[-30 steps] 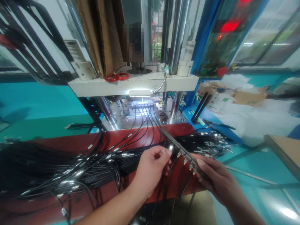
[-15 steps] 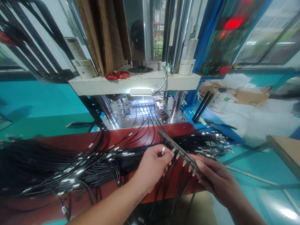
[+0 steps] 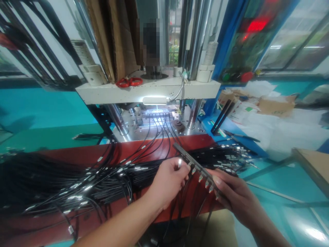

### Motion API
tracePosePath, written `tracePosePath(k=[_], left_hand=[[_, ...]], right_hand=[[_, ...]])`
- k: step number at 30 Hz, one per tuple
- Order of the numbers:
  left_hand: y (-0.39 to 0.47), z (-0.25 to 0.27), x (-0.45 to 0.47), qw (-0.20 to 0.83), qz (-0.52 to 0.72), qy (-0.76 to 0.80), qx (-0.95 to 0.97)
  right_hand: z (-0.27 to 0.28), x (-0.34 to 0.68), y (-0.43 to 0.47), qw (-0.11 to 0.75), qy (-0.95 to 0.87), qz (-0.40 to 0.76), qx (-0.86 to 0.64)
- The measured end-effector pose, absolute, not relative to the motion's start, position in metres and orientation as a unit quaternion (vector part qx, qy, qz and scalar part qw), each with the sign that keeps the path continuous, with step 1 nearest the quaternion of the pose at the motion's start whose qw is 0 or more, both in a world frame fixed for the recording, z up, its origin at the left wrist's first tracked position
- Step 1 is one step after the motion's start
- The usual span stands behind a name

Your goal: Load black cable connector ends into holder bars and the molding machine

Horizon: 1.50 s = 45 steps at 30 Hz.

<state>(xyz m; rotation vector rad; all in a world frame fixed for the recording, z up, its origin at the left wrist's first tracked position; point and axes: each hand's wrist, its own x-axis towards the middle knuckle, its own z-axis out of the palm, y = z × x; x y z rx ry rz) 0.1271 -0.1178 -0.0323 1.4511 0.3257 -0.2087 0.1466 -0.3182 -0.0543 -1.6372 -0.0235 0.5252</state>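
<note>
My right hand [image 3: 233,193] grips the lower right end of a dark metal bar [image 3: 196,164], thumb on top. The bar slants from upper left to lower right above the red bench. Small metal connectors [image 3: 200,178] stick out in a row along its near edge, with black cables hanging below. My left hand [image 3: 171,178] is closed in a pinch at the bar's left part, on a cable connector [image 3: 189,165] mostly hidden by the fingers. A small shiny metal piece [image 3: 179,162] shows by the left forefinger.
Bundles of black cables [image 3: 102,185] cover the red bench [image 3: 136,147]. Behind stands a press with a white plate [image 3: 110,94]; red-handled scissors [image 3: 128,82] lie on it. Several cables run into a lit fixture [image 3: 157,115]. Pliers [image 3: 243,136] lie on a blue surface at right.
Both hands stay in nearly the same place. The bar and its connectors have shifted very slightly to the left, and the left fingers remain pinched at the bar.
</note>
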Motion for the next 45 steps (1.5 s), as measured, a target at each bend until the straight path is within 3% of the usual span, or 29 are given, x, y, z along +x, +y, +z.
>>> tracePosePath(k=[8, 14, 18, 28, 32, 37, 45], left_hand=[[-0.101, -0.023, 0.108, 0.812, -0.107, 0.135, 0.558], [-0.097, -0.016, 0.11, 0.802, 0.007, 0.18, 0.569], [-0.1, -0.018, 0.12, 0.798, 0.03, 0.178, 0.575], [-0.108, -0.02, 0.12, 0.617, 0.032, 0.129, 0.776], [-0.106, -0.017, 0.124, 0.658, -0.008, 0.104, 0.746], [-0.104, -0.018, 0.129, 0.762, -0.142, 0.113, 0.622], [-0.099, -0.009, 0.131, 0.736, -0.198, 0.123, 0.635]], right_hand=[[-0.046, 0.149, -0.323, 0.668, -0.048, 0.104, -0.735], [-0.043, 0.148, -0.322, 0.692, 0.001, 0.195, -0.695], [-0.045, 0.146, -0.32, 0.687, 0.018, 0.174, -0.706], [-0.049, 0.15, -0.326, 0.675, -0.041, 0.149, -0.722], [-0.049, 0.151, -0.326, 0.677, -0.037, 0.172, -0.714], [-0.046, 0.147, -0.32, 0.696, 0.025, 0.212, -0.686], [-0.049, 0.147, -0.319, 0.704, 0.005, 0.217, -0.676]])
